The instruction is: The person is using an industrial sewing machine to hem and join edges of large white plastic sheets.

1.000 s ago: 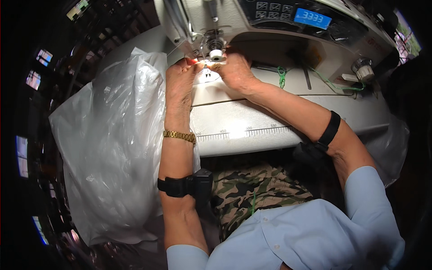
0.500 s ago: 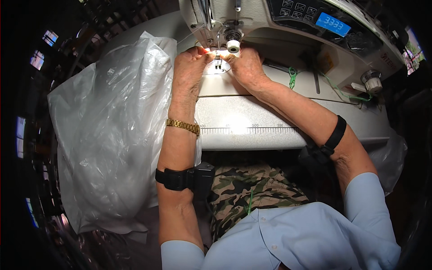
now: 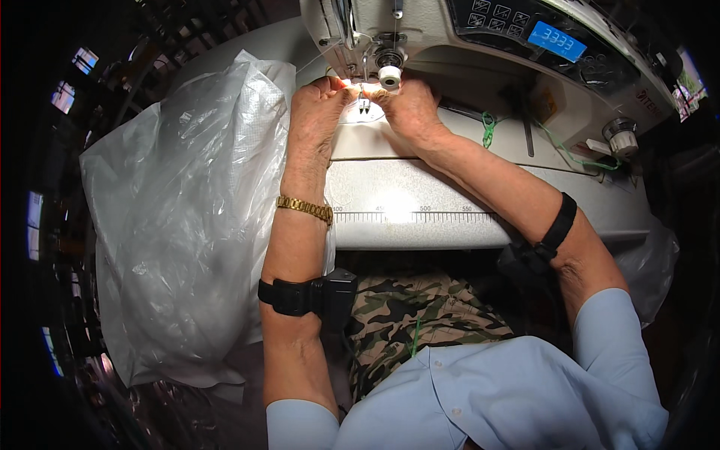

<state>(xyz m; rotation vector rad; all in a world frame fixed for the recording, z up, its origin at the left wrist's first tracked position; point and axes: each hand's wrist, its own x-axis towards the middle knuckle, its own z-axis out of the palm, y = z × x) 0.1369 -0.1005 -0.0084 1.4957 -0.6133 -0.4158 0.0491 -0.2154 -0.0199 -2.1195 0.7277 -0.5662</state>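
Observation:
Both my hands meet at the lit needle area of a white sewing machine. My left hand is closed just left of the presser foot, thumb and finger pinched together. On the other side my right hand is also closed, its fingertips pressed together beside the needle bar and almost touching the left ones. Whatever lies between the fingertips is too small and too brightly lit to make out. Below them shows the shiny needle plate. A white round knob sits just above my right fingers.
A large translucent plastic bag covers the left of the table, against my left forearm. A measuring scale runs along the table's front edge. Green thread lies right of my right hand. The control panel glows at upper right.
My right fingertips have shifted slightly left, toward the needle and my left fingertips. My left hand stays in nearly the same place.

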